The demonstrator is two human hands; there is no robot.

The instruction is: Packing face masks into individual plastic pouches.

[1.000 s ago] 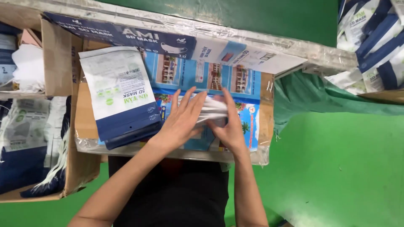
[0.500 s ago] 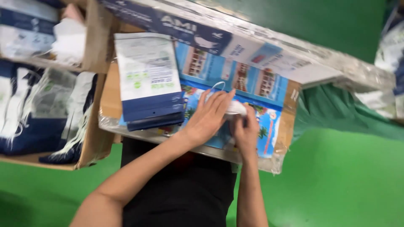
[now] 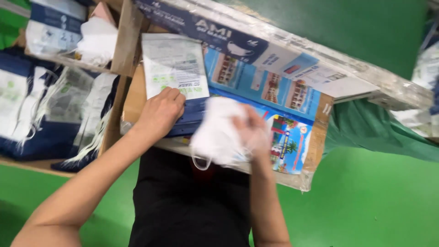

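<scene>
My right hand [image 3: 252, 129] grips a bunch of white face masks [image 3: 218, 135] over the near edge of a cardboard work board [image 3: 315, 151] covered with blue printed pictures; one ear loop dangles below. My left hand [image 3: 161, 112] rests on a stack of white and dark blue mask pouches [image 3: 173, 68] lying on the left part of that board, fingers curled on the top pouch's lower edge. The masks are blurred by motion.
A cardboard box [image 3: 120, 50] at the left holds more pouches and loose white masks [image 3: 97, 41]. Further filled pouches [image 3: 27, 110] lie at the far left. A green cloth [image 3: 366, 132] hangs at the right over a green floor [image 3: 366, 206].
My right hand has lifted the masks off the board toward me. My left hand has left the masks and moved left onto the pouch stack. The view has shifted.
</scene>
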